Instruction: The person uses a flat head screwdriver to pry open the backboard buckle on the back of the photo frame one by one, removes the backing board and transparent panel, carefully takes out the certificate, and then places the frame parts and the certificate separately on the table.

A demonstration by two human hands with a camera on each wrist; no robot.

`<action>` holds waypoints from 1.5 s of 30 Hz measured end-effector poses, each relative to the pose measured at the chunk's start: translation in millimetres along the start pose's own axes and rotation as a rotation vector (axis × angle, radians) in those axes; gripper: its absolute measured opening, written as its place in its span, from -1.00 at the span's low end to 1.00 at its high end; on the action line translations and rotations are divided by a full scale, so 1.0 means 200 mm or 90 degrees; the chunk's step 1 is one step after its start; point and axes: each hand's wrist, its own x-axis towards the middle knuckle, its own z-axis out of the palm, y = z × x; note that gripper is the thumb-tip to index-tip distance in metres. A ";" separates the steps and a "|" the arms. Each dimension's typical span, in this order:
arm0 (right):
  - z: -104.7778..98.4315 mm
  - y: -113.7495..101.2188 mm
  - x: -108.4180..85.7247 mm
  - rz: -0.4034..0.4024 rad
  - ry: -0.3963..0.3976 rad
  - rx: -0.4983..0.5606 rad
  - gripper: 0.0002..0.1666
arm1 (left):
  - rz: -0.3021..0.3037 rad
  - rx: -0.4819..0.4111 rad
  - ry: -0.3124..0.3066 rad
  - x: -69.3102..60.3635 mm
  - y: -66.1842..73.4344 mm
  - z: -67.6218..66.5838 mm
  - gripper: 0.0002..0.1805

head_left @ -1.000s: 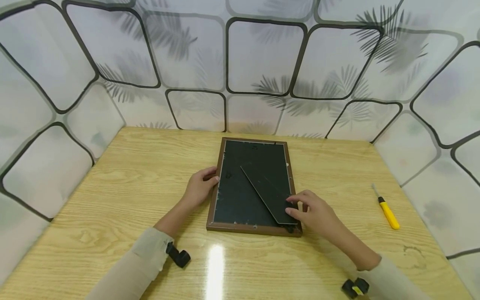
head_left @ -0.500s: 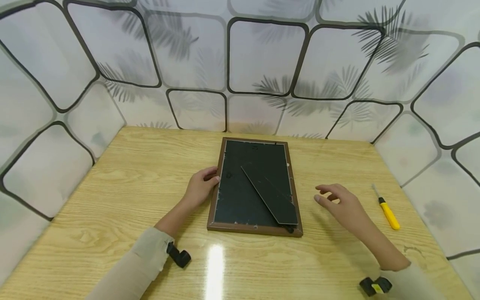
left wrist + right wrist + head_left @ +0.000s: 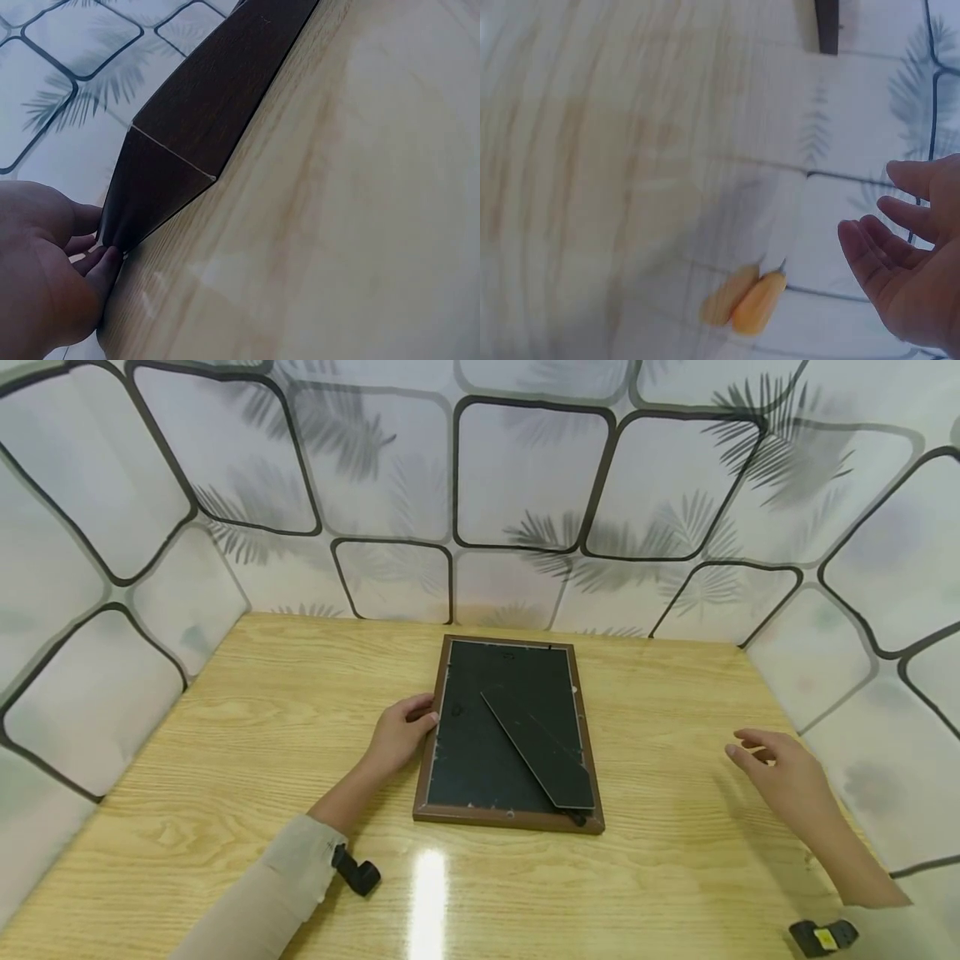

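Note:
A picture frame [image 3: 491, 752] with a brown border lies back side up on the table, its black easel flap [image 3: 543, 752] slanting across the dark backing. My left hand [image 3: 400, 732] holds the frame's left edge, thumb and fingers at the dark rim [image 3: 172, 150] in the left wrist view. Well to the right of the frame, my right hand [image 3: 783, 772] hovers with loosely bent fingers and nothing in them. A screwdriver with a yellow handle [image 3: 759, 304] shows near that hand in the right wrist view, beside a paler double of it; in the head view the hand hides it.
The wooden table [image 3: 300, 677] meets a patterned wall covering [image 3: 525, 477] at the back and both sides. Black wrist cameras sit at both sleeves, such as the left camera [image 3: 358, 872]. A bright light reflection lies on the table's front part.
My right hand has let go of the easel flap and moved right, from the frame's lower right corner to over the screwdriver. The left hand and the frame stay put.

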 end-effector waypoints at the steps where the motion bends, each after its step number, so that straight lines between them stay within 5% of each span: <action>1: -0.01 0.03 0.00 0.010 0.004 -0.008 -0.36 | 0.000 0.001 0.000 0.00 0.00 0.00 -0.51; 12: -0.08 0.24 -0.01 0.089 -0.084 -0.116 -0.22 | -0.003 0.024 0.006 -0.01 0.01 0.00 -0.52; 21: -0.09 0.29 -0.01 0.124 -0.173 -0.136 -0.10 | 0.003 0.036 0.012 -0.01 0.02 0.00 -0.53; 45: -0.06 0.27 -0.02 0.130 -0.150 -0.113 -0.30 | 0.001 0.030 0.011 -0.02 0.02 0.00 -0.56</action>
